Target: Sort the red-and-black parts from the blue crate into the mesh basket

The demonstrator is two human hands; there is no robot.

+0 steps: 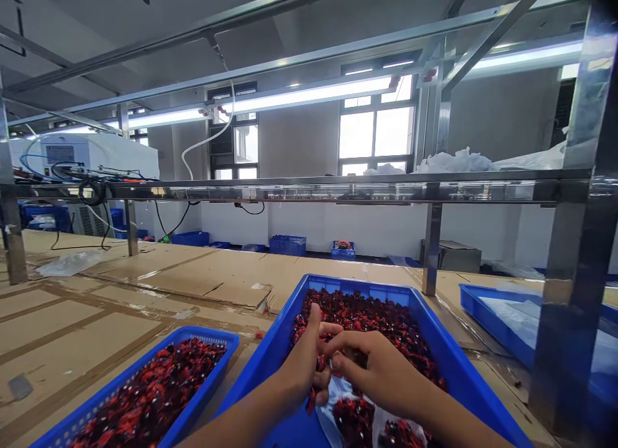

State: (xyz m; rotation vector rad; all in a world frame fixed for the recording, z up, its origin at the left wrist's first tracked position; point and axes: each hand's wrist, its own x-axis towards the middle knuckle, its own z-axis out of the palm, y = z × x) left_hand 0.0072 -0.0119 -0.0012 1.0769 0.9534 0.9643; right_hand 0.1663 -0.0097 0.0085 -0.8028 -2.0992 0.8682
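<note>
Blue plastic tray (466, 387), crimson pieces (367, 319): two bare hands working close together at the heap

The left hand (302, 371) is sitting half closed, its thumb standing up, with a crinkled scrap of the crimson pieces hanging from beneath its curled fingers; the right hand (376, 371) is lying across toward it, fingers bent inward and apparently gripping something, though its knuckles are hiding whatever that is; the two hands are almost touching over the middle of the tray. The crimson pieces are lying deep toward the far end and thinning nearer the person, where a clear plastic liner (340, 406) is showing through; to my eye, the handling is going best with the fingers kept low over the tray, so that loose bits are dropping back into the heap and not onto the bench, and with light pinches that are not crushing them. To the left, a perforated blue basket (207, 336) is holding a similar dark red heap; both containers are standing on brown cardboard sheets (145, 271) covering a long bench; a stainless steel frame (574, 242) is rising over it; another blue tray (497, 298) is sitting to the right; blue crates (287, 245) are standing along the far wall.
</note>
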